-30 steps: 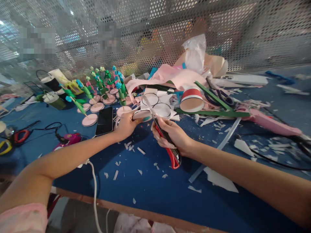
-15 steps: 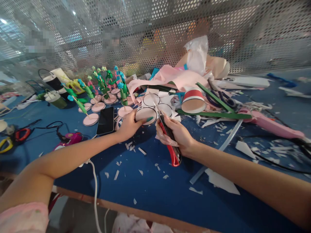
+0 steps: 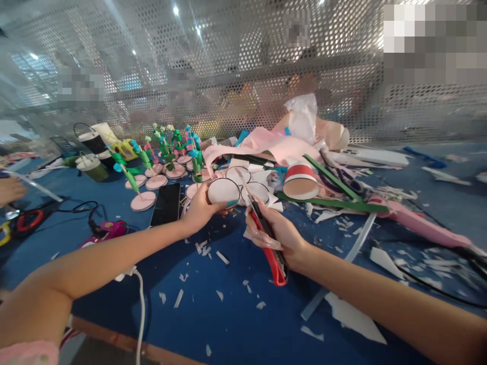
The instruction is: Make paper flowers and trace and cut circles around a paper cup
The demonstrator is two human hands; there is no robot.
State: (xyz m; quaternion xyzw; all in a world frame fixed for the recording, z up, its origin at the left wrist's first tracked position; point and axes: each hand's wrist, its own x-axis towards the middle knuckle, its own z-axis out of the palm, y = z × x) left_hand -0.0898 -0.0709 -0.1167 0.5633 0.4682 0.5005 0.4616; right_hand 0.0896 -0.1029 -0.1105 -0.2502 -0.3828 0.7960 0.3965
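Observation:
My left hand [image 3: 200, 210] pinches a white round disc [image 3: 223, 193] with a dark rim, its thumb lying over the lower edge. My right hand [image 3: 274, 230] is wrapped round a pair of scissors [image 3: 269, 243] with red and black handles. Their pointed silver blades reach up and left, close to the disc's right edge; whether they touch it I cannot tell. Behind lie two more dark-rimmed white discs [image 3: 254, 192] among paper scraps. A paper cup [image 3: 300, 186] with a red band rests on its side to the right.
Green and blue paper flowers [image 3: 131, 177] stand on pink round bases at the left, beside a black phone [image 3: 166, 205]. A purple glue gun [image 3: 108, 230], a pink tool [image 3: 426, 223] and cords lie around. Another person's hand [image 3: 11, 191] shows at the far left. Perforated metal sheeting backs the table.
The view has tilted up and shifted a little. My hands keep their grips on the disc and scissors. Another person's hand with a translucent stick has come in at the left.

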